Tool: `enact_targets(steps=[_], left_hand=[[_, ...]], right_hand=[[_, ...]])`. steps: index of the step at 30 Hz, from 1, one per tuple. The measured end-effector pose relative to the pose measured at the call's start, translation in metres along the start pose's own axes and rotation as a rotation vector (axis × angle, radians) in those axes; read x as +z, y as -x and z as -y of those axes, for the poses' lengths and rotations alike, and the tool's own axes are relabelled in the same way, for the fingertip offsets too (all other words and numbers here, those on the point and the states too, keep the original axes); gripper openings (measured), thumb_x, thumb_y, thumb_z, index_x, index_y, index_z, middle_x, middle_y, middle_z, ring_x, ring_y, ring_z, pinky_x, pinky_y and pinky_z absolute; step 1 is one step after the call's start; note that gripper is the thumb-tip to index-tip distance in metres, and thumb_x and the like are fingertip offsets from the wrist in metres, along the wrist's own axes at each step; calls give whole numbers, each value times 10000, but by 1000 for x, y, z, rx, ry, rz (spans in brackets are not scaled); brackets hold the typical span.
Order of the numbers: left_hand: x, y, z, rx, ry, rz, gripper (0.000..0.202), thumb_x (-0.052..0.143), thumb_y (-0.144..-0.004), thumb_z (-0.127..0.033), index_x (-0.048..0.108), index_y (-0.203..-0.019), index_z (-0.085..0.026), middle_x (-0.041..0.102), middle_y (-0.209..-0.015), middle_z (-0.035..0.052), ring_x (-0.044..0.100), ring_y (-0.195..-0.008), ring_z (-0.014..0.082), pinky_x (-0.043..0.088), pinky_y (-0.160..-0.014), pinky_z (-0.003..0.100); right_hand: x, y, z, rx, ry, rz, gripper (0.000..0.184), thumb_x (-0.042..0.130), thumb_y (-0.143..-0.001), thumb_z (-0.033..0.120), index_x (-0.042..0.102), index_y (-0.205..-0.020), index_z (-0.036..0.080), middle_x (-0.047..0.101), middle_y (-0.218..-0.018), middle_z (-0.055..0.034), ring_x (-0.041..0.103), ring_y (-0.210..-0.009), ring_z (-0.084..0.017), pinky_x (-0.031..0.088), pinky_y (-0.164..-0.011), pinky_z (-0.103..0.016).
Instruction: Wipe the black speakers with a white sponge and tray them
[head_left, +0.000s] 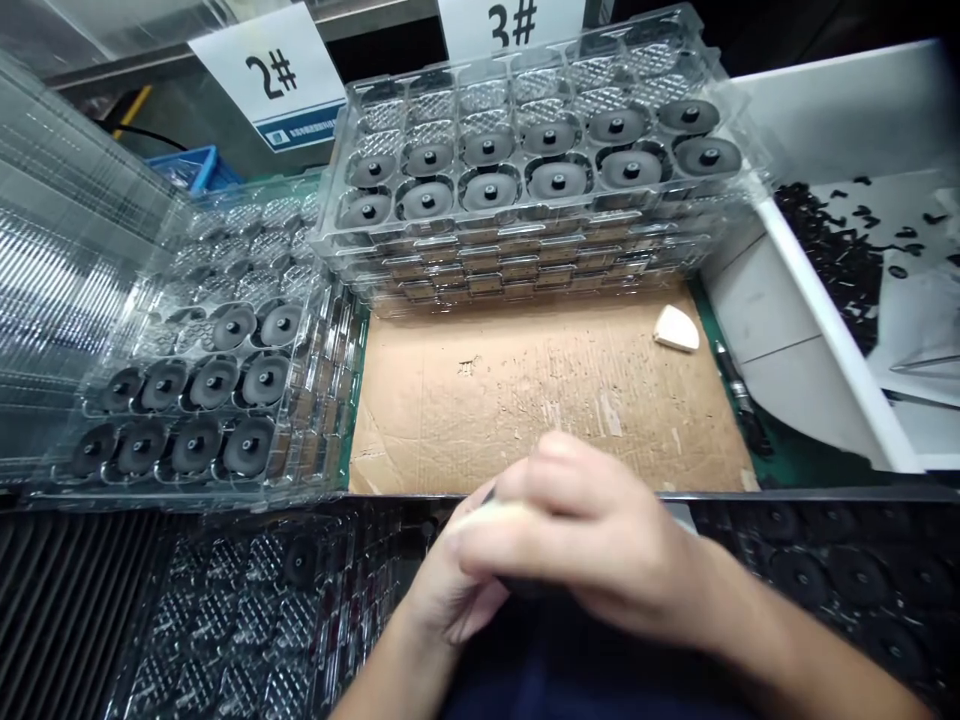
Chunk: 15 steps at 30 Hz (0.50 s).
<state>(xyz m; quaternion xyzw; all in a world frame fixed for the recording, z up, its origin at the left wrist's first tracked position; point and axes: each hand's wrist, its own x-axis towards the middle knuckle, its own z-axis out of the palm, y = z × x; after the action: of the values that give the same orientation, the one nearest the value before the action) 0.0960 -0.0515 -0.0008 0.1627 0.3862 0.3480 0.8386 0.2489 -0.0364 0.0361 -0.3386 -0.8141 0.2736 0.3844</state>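
Note:
My left hand (442,580) and my right hand (592,530) meet in front of the cardboard sheet's near edge. My right hand is closed, its fingers curled over my left, and both are smeared by motion. Between them a small dark bit (490,496) shows, part of something mostly hidden by the fingers. Round grey-black parts with a small central post (490,190) sit in the front pockets of a clear plastic tray stack (517,245) at the back. Similar parts (199,445) fill pockets of another clear tray (300,440) on the left.
Below my work lies the cardboard sheet (480,400), with a small white wedge-shaped block (676,329) on it. A black pen-like tool (741,395) lies right of it. A white bin (832,350) holds many small black pieces (832,245). Signs marked 2# (270,75) and 3# (514,25) stand behind.

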Motion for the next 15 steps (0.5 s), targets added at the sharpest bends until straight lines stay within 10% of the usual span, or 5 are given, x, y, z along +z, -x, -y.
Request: enact_targets(steps=[6,15], left_hand=[[-8,1,-3,-66,212,235,578,829,-571,-355,645,-1114,-279,663,-1178,42,653,-1025,240,554,-793,276],[-12,0,-4,-80,257,261,529,807,-614,-332,646,-1111,-250,674,-1160,39,657,-1023,234,572,-776,263]], right_hand=[[-8,30,-29,594,45,-239,215,489,-928,222,655,-1065,224,655,-908,-37,602,-802,-143,487,-694,-263],[27,82,-44,815,-30,-146,257,485,-911,306,651,-1065,185,692,-1034,-72,664,-861,-200,537,-648,-290]])
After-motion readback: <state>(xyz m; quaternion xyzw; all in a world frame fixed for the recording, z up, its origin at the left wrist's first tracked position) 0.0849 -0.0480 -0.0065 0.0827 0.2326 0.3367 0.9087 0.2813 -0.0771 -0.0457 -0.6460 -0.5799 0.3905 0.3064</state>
